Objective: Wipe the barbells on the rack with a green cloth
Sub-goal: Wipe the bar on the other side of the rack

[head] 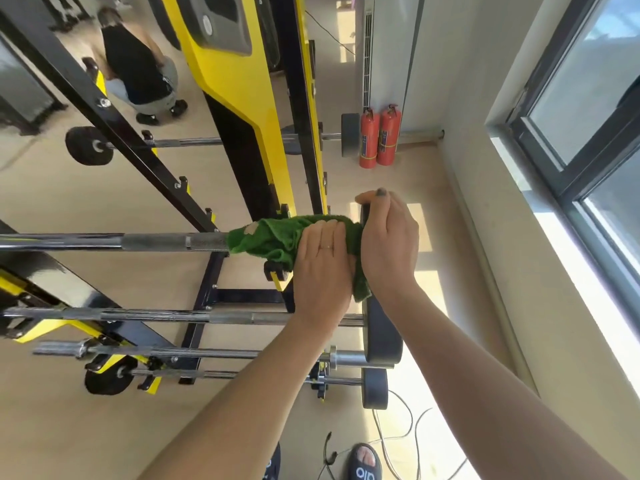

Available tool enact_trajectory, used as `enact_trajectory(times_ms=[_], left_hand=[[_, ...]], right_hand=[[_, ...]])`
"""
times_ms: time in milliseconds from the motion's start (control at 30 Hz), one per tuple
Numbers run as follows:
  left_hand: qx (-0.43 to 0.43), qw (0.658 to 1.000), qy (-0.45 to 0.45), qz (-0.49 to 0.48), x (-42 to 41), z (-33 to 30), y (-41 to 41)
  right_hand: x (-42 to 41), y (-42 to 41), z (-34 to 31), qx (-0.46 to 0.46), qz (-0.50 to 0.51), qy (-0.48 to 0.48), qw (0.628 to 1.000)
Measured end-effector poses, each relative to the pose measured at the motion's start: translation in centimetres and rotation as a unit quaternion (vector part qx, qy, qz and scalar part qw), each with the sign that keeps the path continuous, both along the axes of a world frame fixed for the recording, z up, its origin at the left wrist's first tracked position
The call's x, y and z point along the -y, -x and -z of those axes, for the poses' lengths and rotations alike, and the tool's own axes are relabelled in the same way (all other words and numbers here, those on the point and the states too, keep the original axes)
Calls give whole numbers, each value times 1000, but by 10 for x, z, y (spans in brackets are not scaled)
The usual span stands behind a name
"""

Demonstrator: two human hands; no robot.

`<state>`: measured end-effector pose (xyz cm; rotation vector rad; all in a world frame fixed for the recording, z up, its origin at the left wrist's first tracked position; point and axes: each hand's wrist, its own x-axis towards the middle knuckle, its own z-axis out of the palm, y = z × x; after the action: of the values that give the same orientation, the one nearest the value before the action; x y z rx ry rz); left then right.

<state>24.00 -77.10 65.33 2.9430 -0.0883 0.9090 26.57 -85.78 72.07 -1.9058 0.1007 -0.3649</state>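
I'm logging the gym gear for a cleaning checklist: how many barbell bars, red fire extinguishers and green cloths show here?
Barbell bars: 5
Red fire extinguishers: 2
Green cloths: 1
Total: 8

Bright daylight from window (585,109), sunlit floor (420,233) patches, wide-angle edge distortion

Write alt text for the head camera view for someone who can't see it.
Seen from above, a left hand presses a green cloth around a barbell on a yellow and black rack, while the right hand grips the black weight plate at the bar's end. More barbells sit lower down.
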Motion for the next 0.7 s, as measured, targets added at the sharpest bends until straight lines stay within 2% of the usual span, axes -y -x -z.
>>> enact_trajectory(times_ms=[100, 167, 233, 300, 367, 400, 467, 533, 567, 633, 667, 700], left_hand=[[55, 997, -29, 35, -6, 7, 1], [40, 999, -13, 24, -7, -12, -10], [-26, 999, -35, -17, -6, -38, -16], [-117, 987, -96, -49, -6, -60, -18], [-205, 969, -136, -24, -8, -77, -31], [-265, 954, -140, 8, -11, -82, -42], [-421, 899, -106, 60, -14, -96, -59], [-519, 853, -37, 54, -19, -100, -73], [-523, 852, 5, 26, -25, -97, -78], [-520, 854, 7, 6, -31, -98, -83], [-510, 860, -23, 27, -30, -98, -82], [-519, 854, 5, 39, -24, -96, -77]], right_hand=[[0, 1, 0, 9, -13, 3, 1000], [1, 2, 0, 13, -13, 22, 1000], [0, 3, -1, 14, -6, 49, 999], [-1, 4, 0, 19, -4, 68, 998], [-1, 5, 0, 31, -2, 76, 997], [-2, 5, 0, 36, 0, 79, 996], [-3, 6, 0, 39, 3, 81, 996], [-3, 6, 0, 41, 3, 83, 996], [-3, 5, 1, 41, 2, 85, 995], [-3, 4, 1, 37, 4, 85, 996], [-3, 3, 2, 33, 5, 80, 996], [-3, 2, 2, 29, 8, 76, 997]])
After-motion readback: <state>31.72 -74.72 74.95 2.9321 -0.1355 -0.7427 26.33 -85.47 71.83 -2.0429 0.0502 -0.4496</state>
